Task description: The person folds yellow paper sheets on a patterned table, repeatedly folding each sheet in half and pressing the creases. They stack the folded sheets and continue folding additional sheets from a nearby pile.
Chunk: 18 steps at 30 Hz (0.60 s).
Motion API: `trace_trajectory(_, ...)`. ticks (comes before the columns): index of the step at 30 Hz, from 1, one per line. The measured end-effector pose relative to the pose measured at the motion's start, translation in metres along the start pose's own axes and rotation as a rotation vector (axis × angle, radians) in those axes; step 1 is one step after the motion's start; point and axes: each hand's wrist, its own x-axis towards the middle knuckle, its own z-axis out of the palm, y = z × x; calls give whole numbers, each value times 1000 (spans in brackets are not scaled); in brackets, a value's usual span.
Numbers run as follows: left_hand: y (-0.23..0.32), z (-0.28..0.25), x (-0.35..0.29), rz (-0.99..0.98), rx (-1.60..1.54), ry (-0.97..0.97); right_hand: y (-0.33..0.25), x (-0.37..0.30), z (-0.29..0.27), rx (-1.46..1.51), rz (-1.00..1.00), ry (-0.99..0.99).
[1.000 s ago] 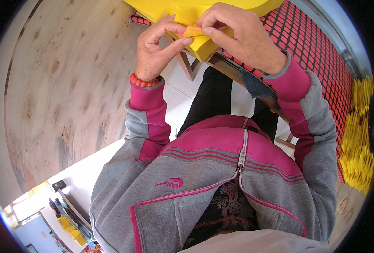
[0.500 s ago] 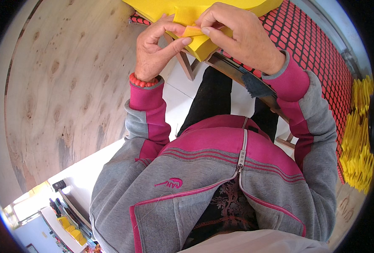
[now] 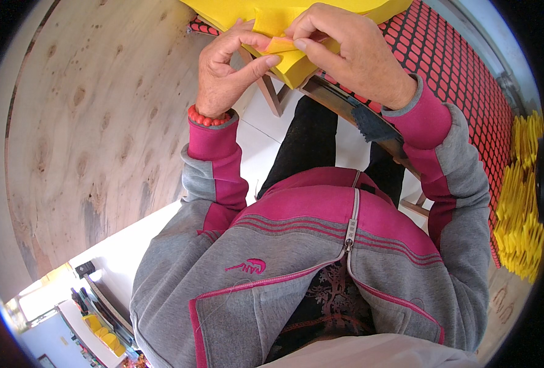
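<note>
Both hands meet at a sheet of yellow felt-like fabric (image 3: pixel 293 70) at the top of the view, over the table's near edge. My left hand (image 3: pixel 226 70), with a red bead bracelet (image 3: pixel 208 117) at the wrist, pinches a folded edge of it between thumb and fingers. My right hand (image 3: pixel 352 52) grips the same fold from the other side, thumb and fingertips pressed together. A small flap stands up between the two hands. More yellow fabric (image 3: pixel 358 7) spreads flat behind them. The fingertips partly cover the fold.
A red-and-black patterned cloth (image 3: pixel 450 67) covers the table. Yellow pieces (image 3: pixel 520 208) are stacked along its far right. A large plywood board (image 3: pixel 94 122) fills the left side. Dark fabric (image 3: pixel 370 122) hangs at the table's open drawer or ledge.
The hands stay in nearly the same place on the yellow fabric. Only the pinched fold between the fingertips has shifted very slightly.
</note>
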Motion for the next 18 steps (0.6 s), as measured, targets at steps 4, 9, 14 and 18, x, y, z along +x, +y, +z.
trace_trajectory(4, 0, 0, 0, -5, -14, 0, 0, 0, 0, 18, 12, -4)
trace_trajectory(9, -1, 0, 1, 13, -17, -3, 0, 0, 1, 29, 18, 8)
trace_trajectory(14, 0, 0, 1, 22, -6, -12, 0, -1, 1, 30, 26, 7)
trace_trajectory(18, 2, 0, 1, 24, -10, -22, 1, 0, 0, 55, 22, 1)
